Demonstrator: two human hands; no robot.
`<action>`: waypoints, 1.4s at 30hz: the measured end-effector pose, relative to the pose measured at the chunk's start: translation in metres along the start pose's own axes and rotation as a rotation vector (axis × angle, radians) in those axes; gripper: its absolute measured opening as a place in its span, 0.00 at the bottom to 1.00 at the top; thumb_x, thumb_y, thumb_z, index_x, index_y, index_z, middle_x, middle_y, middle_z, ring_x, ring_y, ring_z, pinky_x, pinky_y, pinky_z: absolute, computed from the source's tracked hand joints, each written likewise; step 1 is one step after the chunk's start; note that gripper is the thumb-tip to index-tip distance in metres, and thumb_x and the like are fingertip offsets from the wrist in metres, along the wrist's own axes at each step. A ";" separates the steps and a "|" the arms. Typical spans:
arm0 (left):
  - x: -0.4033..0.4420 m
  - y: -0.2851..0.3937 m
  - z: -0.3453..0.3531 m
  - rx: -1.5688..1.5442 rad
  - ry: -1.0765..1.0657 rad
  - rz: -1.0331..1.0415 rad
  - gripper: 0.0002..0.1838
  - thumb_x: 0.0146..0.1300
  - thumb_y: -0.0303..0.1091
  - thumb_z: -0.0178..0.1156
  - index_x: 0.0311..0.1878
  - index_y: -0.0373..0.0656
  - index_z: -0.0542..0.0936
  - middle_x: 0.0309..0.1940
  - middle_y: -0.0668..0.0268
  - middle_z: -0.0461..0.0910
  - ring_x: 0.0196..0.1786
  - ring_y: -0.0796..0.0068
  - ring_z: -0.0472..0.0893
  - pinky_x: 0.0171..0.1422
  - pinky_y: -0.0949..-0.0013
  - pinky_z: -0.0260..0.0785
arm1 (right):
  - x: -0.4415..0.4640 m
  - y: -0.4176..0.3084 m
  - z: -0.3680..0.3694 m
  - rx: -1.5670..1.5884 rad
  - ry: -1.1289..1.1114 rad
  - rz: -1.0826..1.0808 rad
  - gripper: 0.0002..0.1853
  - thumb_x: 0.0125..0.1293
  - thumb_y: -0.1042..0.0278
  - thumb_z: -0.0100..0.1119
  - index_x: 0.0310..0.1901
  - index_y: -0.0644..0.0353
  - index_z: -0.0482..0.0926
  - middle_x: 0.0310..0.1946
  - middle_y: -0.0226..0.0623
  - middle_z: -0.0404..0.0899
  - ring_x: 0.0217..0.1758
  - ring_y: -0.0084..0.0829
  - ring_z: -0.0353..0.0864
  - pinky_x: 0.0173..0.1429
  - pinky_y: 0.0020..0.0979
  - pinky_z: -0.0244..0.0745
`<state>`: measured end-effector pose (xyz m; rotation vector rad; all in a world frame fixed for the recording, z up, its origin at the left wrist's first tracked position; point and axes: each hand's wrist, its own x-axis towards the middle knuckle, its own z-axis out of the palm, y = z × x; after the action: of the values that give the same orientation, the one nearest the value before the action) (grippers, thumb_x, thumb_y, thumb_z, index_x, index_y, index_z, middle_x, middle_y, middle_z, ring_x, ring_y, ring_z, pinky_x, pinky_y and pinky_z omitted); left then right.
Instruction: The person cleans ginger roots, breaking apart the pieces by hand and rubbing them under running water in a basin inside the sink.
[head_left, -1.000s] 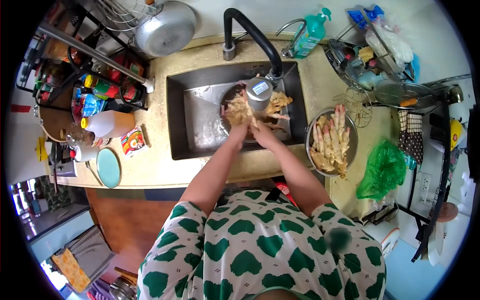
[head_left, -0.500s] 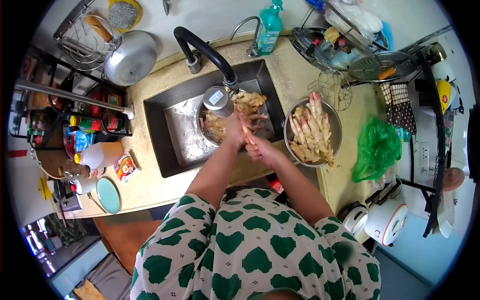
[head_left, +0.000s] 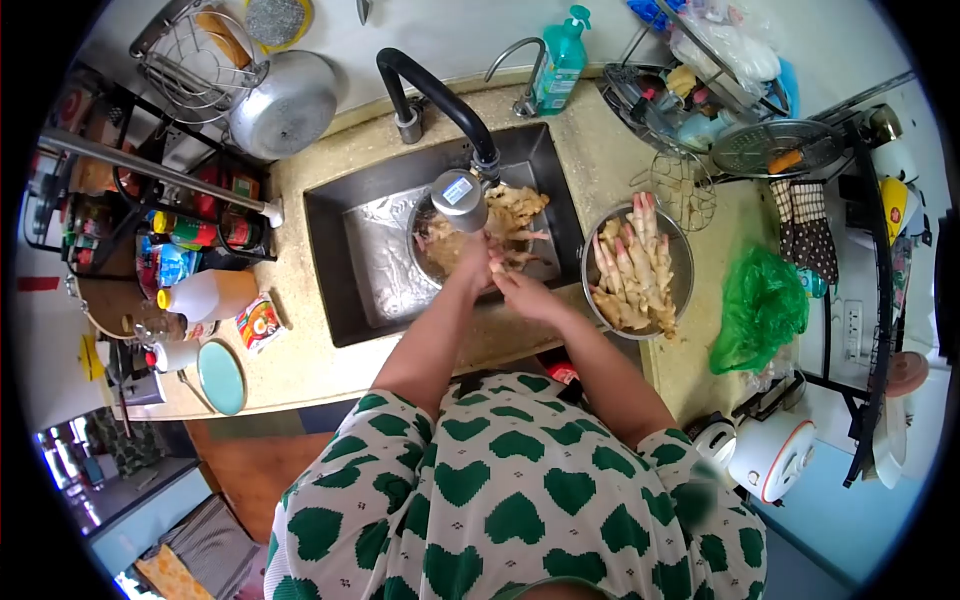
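In the sink [head_left: 372, 318], a metal bowl [head_left: 418, 255] holds several chicken feet [head_left: 515, 208] under the faucet head [head_left: 460, 200]. My left hand [head_left: 474, 262] is closed at the near side of this bowl, just below the faucet head. Against it, my right hand [head_left: 525, 296] pinches the same small chicken foot; the fingers hide most of it. To the right of the sink stands a metal bowl [head_left: 688, 290] piled with pale chicken feet [head_left: 635, 265], their toes and cut ends in view.
A green plastic bag [head_left: 758, 310] lies on the counter at right, near a wire rack [head_left: 680, 195]. Behind the sink stand a black faucet [head_left: 440, 85] and a green soap bottle [head_left: 562, 65]. At left are a jug [head_left: 208, 297], a noodle packet [head_left: 262, 322] and a teal plate [head_left: 221, 378].
The view has shifted slightly, so the scene sits a little further right. My hands stay together over the sink, with the right fingers now lower and straighter around the chicken foot.
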<state>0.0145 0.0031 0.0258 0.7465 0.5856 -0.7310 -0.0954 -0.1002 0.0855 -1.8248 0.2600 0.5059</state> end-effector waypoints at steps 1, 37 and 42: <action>0.003 0.014 -0.009 -0.110 -0.225 -0.147 0.20 0.73 0.50 0.45 0.27 0.49 0.65 0.17 0.73 0.60 0.19 0.79 0.63 0.21 0.73 0.57 | 0.004 -0.006 -0.012 0.386 -0.243 0.206 0.20 0.73 0.42 0.41 0.39 0.52 0.71 0.20 0.30 0.72 0.19 0.29 0.69 0.24 0.31 0.62; -0.090 0.035 -0.049 -0.241 0.230 0.426 0.06 0.72 0.36 0.52 0.43 0.45 0.73 0.42 0.66 0.74 0.46 0.69 0.77 0.50 0.66 0.78 | 0.054 -0.043 -0.005 -0.189 0.212 -0.440 0.15 0.64 0.55 0.62 0.43 0.58 0.80 0.35 0.43 0.83 0.38 0.40 0.83 0.44 0.37 0.74; -0.088 0.036 -0.051 -0.138 0.201 0.395 0.08 0.73 0.38 0.51 0.43 0.44 0.74 0.43 0.65 0.76 0.48 0.69 0.77 0.52 0.66 0.77 | 0.072 -0.014 0.001 -0.151 0.201 -0.300 0.20 0.66 0.50 0.59 0.48 0.58 0.80 0.37 0.40 0.84 0.37 0.35 0.83 0.41 0.33 0.75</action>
<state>-0.0231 0.0934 0.0708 0.7820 0.6388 -0.2499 -0.0264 -0.0896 0.0635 -2.0210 0.0820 0.1348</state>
